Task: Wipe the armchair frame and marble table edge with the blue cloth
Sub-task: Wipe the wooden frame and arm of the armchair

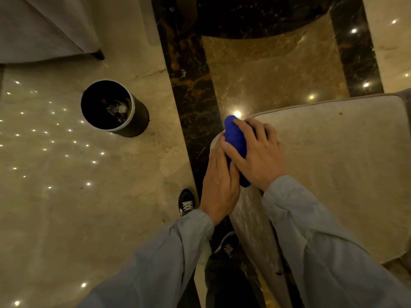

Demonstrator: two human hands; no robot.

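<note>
A bunched blue cloth [235, 138] lies on the armrest [249, 214] of a beige armchair, at its front left corner. My right hand [258, 154] presses down on the cloth with fingers wrapped over it. My left hand [219, 181] grips the cloth's near side and the outer edge of the armrest. The armchair's pale seat cushion [333, 165] spreads out to the right. A dark round marble table [255, 18] shows at the top, its edge curving across the frame.
A round black waste bin [131, 121] with a pale rim stands on the polished floor at left. Another upholstered chair [44, 30] fills the top left corner. My dark shoes [186, 202] stand on the dark floor band below the armrest.
</note>
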